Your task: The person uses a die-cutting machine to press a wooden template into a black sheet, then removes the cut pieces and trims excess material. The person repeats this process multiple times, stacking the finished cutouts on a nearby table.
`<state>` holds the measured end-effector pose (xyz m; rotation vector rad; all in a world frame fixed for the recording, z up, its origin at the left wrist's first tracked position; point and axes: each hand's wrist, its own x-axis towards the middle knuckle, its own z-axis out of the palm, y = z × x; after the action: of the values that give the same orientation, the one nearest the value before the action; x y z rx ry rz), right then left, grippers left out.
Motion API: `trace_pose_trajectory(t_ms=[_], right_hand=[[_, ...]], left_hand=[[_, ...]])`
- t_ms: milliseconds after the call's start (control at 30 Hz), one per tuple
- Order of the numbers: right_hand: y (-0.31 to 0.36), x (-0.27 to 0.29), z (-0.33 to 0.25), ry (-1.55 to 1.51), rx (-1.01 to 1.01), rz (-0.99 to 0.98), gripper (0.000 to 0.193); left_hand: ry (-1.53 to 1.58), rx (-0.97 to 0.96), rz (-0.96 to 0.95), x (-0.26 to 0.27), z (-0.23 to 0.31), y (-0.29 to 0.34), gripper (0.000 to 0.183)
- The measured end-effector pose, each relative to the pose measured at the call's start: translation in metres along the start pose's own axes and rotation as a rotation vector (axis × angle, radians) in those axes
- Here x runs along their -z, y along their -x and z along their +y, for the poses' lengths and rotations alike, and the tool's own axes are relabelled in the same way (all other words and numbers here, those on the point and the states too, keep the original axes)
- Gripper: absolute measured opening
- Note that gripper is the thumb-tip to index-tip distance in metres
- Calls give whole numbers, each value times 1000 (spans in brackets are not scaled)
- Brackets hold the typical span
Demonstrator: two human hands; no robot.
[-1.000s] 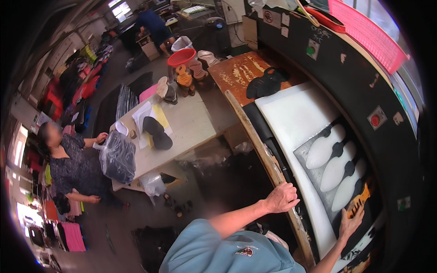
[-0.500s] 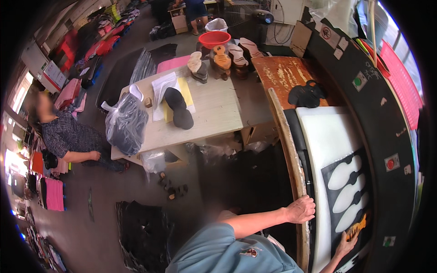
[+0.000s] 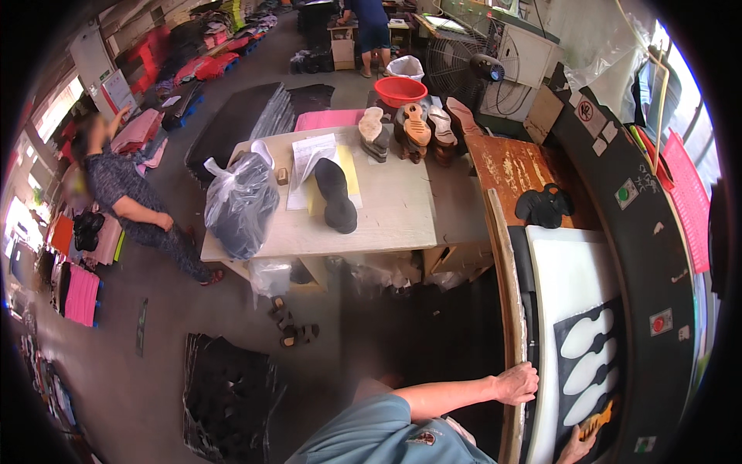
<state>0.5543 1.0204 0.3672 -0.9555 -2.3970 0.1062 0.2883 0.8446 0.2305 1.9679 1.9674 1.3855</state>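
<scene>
My left hand (image 3: 516, 383) is closed over the worn wooden rail (image 3: 510, 309) along the near side of the work bed. In my right hand (image 3: 576, 446) is an orange, sole-shaped cutting die (image 3: 596, 421) with dark slots, held by its near end. The die lies on a black sheet (image 3: 566, 329), at the near end of a row of sole-shaped cutouts (image 3: 589, 370). White shows through these holes from the thick white board (image 3: 545, 271) beneath. My right fingers are partly hidden at the lower edge.
Beyond the board, a black cut-out piece (image 3: 544, 206) lies on a scuffed brown board (image 3: 506, 166). A pale table (image 3: 394, 209) carries dark soles (image 3: 334, 197), papers and a plastic bag (image 3: 243, 205). A black panel (image 3: 657, 255) borders the right. A person (image 3: 127, 193) stands left.
The view has tilted, so the surroundings sit lower in the picture. My left hand stays on the rail, and my right hand still holds the die beside the cutouts.
</scene>
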Motion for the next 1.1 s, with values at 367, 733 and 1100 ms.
trace_pose_trajectory(t_ms=[367, 733, 1100], right_hand=[[3, -1, 23, 139, 79, 114, 63], [17, -58, 108, 46, -352, 56, 82], [13, -34, 56, 74, -495, 38, 84]], left_hand=[[57, 109, 102, -6, 16, -11, 31], [-82, -54, -114, -57, 96, 1, 33], [-20, -43, -193, -30, 108, -11, 25]])
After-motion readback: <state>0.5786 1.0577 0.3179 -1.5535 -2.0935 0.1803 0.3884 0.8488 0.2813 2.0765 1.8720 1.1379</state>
